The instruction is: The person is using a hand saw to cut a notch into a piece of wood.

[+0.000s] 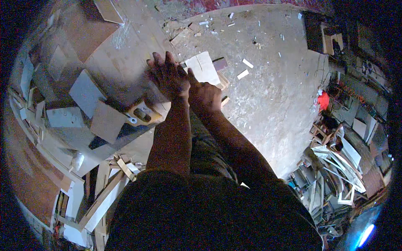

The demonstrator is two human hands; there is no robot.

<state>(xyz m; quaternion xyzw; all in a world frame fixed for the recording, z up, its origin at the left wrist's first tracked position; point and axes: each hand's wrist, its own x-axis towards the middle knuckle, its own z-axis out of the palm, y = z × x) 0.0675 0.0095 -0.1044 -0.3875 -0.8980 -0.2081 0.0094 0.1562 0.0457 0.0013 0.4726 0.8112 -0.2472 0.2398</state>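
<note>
I see grey boards at left on the workbench, then a yellow handle with an oval opening. The left hand has its fingers spread over the bench's edge. Just beside it, the right hand has curled fingers; I can't tell whether they grip anything. A pale board sits just beyond the right hand; white strips lie farther right on the floor.
</note>
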